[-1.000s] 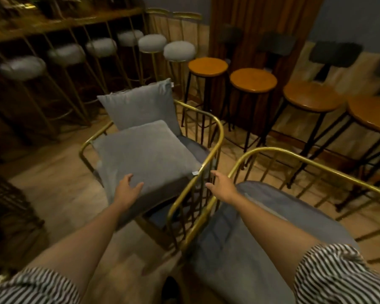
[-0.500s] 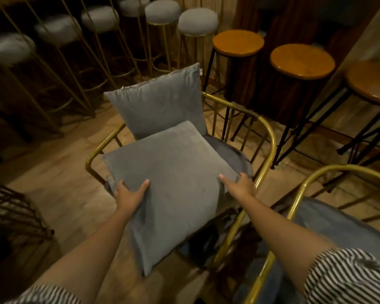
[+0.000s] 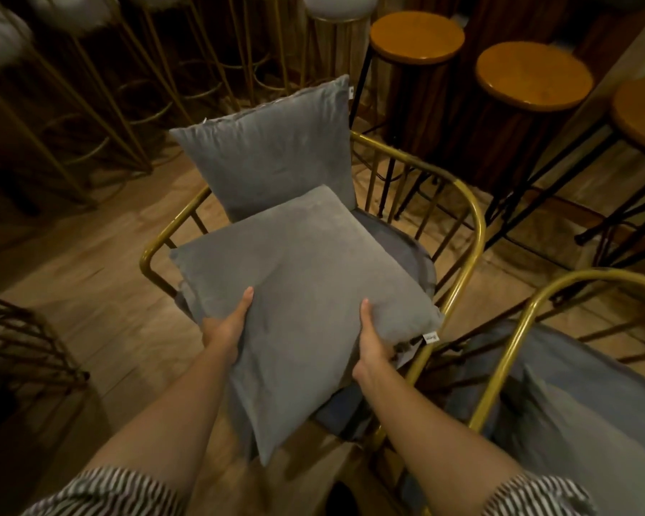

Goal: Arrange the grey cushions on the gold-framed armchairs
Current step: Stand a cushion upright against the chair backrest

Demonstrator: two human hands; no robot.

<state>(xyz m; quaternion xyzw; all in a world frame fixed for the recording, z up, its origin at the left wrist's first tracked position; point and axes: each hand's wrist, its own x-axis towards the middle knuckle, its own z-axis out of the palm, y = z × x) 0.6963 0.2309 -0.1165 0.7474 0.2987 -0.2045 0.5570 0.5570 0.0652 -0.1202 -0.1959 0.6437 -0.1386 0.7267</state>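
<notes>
Both hands grip the front cushion (image 3: pixel 298 292), left hand (image 3: pixel 226 329) at 9 o'clock, right hand (image 3: pixel 373 340) at 3; it lies tilted over the near armchair (image 3: pixel 473 217), ahead of the upright cushion (image 3: pixel 272 150) at 12; overhanging at 6, it could slide floorward if released.

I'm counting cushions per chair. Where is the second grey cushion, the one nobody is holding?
In the head view, the upright cushion stands at centre, at the far side of the armchair, just behind the held cushion.
</notes>
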